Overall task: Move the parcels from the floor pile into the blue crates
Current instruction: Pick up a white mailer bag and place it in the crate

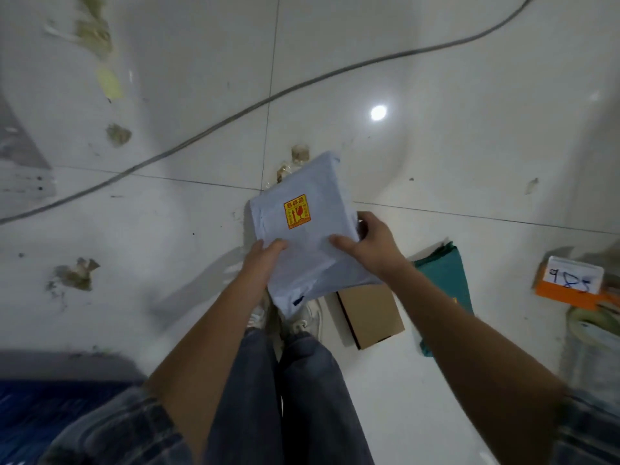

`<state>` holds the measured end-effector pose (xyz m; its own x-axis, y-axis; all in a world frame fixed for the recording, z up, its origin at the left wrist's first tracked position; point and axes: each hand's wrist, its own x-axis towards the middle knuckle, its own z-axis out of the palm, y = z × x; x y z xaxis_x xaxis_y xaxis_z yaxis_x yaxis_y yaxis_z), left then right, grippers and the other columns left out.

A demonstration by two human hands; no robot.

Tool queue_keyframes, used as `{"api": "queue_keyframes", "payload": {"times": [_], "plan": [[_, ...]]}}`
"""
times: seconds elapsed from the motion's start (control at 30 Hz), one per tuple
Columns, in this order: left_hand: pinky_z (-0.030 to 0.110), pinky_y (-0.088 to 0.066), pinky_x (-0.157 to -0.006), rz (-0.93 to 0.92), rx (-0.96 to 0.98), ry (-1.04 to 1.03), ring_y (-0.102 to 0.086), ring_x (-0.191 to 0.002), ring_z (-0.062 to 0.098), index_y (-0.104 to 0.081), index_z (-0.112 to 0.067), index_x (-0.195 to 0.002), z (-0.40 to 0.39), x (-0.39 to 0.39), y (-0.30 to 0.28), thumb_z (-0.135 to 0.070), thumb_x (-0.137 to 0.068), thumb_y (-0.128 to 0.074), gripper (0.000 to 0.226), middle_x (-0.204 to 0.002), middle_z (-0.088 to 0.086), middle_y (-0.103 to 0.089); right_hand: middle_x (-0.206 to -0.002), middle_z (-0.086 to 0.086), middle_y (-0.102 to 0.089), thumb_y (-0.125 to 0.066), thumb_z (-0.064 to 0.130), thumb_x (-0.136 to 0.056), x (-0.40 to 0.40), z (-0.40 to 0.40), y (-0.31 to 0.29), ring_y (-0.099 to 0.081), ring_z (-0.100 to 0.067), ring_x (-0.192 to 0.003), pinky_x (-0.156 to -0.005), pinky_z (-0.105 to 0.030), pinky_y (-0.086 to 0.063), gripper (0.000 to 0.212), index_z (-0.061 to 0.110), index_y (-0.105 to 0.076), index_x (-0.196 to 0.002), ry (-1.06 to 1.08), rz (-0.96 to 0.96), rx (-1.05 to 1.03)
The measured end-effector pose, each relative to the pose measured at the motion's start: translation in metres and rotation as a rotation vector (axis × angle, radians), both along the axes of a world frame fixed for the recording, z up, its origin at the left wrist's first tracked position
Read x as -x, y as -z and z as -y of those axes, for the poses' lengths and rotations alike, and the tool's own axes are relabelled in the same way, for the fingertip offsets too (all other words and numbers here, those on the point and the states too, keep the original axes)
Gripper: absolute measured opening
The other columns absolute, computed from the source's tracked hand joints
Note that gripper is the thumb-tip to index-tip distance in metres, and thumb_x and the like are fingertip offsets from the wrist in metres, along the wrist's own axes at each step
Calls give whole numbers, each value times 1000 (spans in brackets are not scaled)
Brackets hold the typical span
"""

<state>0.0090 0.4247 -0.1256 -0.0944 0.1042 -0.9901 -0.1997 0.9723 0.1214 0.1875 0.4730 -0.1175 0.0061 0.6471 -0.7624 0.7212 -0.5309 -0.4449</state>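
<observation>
A pale grey-blue soft parcel (308, 226) with a yellow and red fragile sticker is held above the floor, in front of my legs. My left hand (265, 260) grips its near left edge and my right hand (372, 243) grips its right side, thumb on top. On the floor to the right lie a brown cardboard box (372, 313), a teal bag parcel (446, 280) and an orange parcel (570, 283) with a white label marked in blue pen. A blue crate (40, 411) shows at the bottom left, partly behind my left sleeve.
A grey cable (235, 115) runs across the white tiled floor from upper right to left. Scraps of tape and paper (77, 273) litter the tiles. A roll of clear tape (593, 330) lies at the right edge. My shoes (302, 320) are under the parcel.
</observation>
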Motion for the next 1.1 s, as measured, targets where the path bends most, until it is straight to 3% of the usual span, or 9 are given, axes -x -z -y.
{"api": "queue_keyframes", "payload": {"times": [0.07,0.13,0.2,0.3,0.43,0.67,0.83,1.0,1.1], "plan": [[39,-47,-90,37,-32,5,-52,-118,27,-41,-24,-139,-6,-2,-25,-49,-85,-58,62,-136,3,-49,-103,0,-62,-70,39,-76,23,16,-28,-60,-17,-87,-74,-33,-49,50,17,-52,-117,-43,11,-82],[37,-52,-77,86,-71,-36,-59,-107,26,-49,-22,-130,-16,-8,-52,-50,-83,-61,56,-125,5,-59,-102,-1,-58,-65,36,-79,49,35,-56,-59,-18,-89,-70,-32,-46,45,15,-51,-117,-127,41,-188],[28,-49,-64,50,-112,-93,-62,-94,25,-56,-15,-118,-23,-11,-75,-41,-80,-69,48,-108,6,-66,-97,-8,-55,-67,29,-76,73,57,-75,-58,-25,-85,-64,-34,-45,45,9,-53,-114,-293,128,-342],[28,-47,-71,-115,-155,-172,-61,-91,23,-57,-7,-117,-17,0,-96,-22,-78,-73,44,-105,6,-66,-92,-12,-59,-70,25,-67,100,81,-95,-58,-29,-80,-60,-36,-49,51,4,-57,-112,-422,208,-464],[34,-48,-72,-195,-149,-122,-61,-93,28,-51,-12,-107,11,38,-108,-12,-74,-69,37,-109,10,-63,-111,-10,-57,-46,41,-84,112,87,-121,-55,-25,-102,-83,-39,-49,52,9,-56,-123,-228,-137,-238],[28,-48,-65,66,-179,-217,-59,-76,25,-57,-18,-97,54,96,-150,-6,-51,-48,49,-88,6,-63,-148,-10,-33,-56,41,-89,68,50,-137,-42,-27,-130,-100,-37,-45,70,14,-25,-147,227,-39,89],[33,-51,-74,128,-222,-347,-62,-83,25,-55,-14,-114,91,120,-191,-4,-51,-52,64,-95,6,-67,-124,-7,-65,-65,50,-79,61,46,-167,-66,-25,-105,-93,-40,-53,67,12,-48,-132,260,-361,468],[43,-52,-83,-47,-220,-625,-61,-89,25,-54,-19,-109,131,131,-231,-17,-72,-66,39,-110,9,-64,-115,-11,-69,-64,36,-86,105,61,-203,-68,-29,-102,-92,-48,-53,45,14,-56,-124,232,-498,369],[29,-48,-78,-201,-253,-615,-57,-89,7,-51,-24,-119,155,139,-250,-33,-90,-57,31,-103,-9,-62,-115,-8,-69,-65,42,-83,133,78,-216,-67,-31,-104,-91,-53,-53,49,18,-55,-124,177,-513,383]]}}
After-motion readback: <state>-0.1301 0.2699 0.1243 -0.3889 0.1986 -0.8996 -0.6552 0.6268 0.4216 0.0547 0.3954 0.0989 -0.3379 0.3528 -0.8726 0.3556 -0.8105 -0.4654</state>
